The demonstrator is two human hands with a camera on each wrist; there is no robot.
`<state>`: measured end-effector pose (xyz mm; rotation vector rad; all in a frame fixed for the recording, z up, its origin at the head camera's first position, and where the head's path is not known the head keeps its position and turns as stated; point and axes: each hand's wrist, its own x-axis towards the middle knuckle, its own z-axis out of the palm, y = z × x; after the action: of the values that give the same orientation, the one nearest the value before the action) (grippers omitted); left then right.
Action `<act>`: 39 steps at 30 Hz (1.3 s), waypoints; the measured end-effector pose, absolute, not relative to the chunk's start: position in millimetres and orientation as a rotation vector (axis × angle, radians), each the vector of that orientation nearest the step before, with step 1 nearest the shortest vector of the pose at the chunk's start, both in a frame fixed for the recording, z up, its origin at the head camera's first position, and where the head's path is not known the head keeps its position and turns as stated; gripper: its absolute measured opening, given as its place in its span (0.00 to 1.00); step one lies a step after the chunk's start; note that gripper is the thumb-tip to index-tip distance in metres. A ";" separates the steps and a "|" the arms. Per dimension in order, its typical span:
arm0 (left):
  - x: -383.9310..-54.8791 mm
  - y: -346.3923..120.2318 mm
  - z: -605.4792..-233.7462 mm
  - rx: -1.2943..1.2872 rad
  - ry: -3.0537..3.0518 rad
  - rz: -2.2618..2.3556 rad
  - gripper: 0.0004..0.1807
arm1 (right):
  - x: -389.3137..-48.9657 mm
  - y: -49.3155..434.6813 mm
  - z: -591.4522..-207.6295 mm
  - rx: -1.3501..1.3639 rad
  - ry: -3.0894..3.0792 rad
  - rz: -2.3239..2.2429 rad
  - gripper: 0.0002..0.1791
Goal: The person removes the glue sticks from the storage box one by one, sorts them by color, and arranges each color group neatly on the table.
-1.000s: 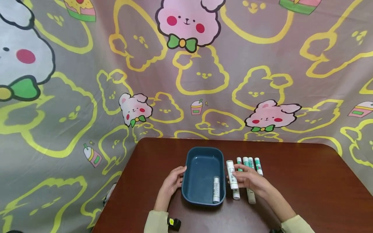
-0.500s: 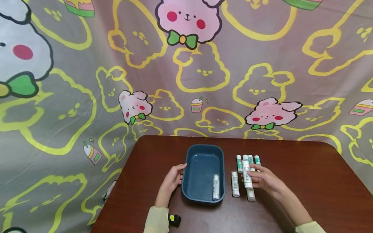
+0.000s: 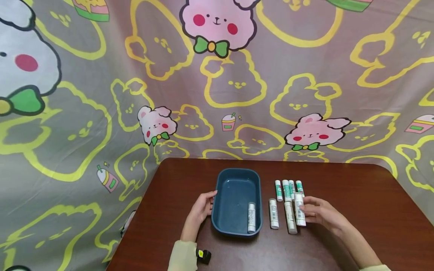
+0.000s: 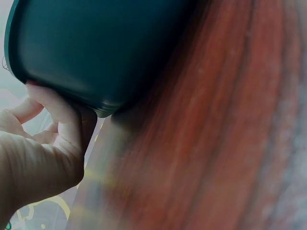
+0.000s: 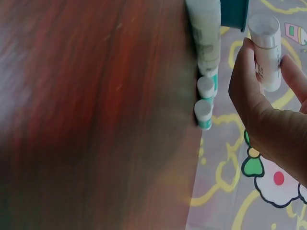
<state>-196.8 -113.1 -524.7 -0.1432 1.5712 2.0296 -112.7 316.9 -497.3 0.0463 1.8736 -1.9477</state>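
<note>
My left hand point(image 3: 202, 206) holds the left side of a dark blue rectangular tray point(image 3: 214, 222), fingertips at its rim. In the left wrist view, bent fingers meet the tray's outer wall point(image 4: 96, 43). A white glue stick point(image 3: 251, 218) lies inside, along the right wall. With fingertips and thumb, my right hand point(image 3: 323, 213) pinches another white glue stick point(image 3: 300, 210), close beside the larger glue stick point(image 3: 290, 218) on the table. In the right wrist view, the pinched glue stick point(image 5: 268, 67) shows its clear end towards the camera.
One white glue stick point(image 3: 274, 214) lies between the tray and the right hand. Behind it, several smaller green-and-white glue sticks point(image 3: 286, 190) lie in a row. The brown table point(image 3: 366, 203) ends at a patterned cloth point(image 3: 257, 90) at the back.
My right hand has carried its glue stick rightward, away from the tray and past the larger glue sticks on the table. The left hand stays at the tray.
</note>
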 end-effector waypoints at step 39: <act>-191.5 -108.3 -523.6 -0.199 1.675 2.057 0.21 | -110.3 310.1 -516.3 0.191 2.408 -1.598 0.22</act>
<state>-191.5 -108.3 -523.6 -0.1986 1.6749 2.0574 -110.3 310.1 -516.3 0.1911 2.4084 -1.5984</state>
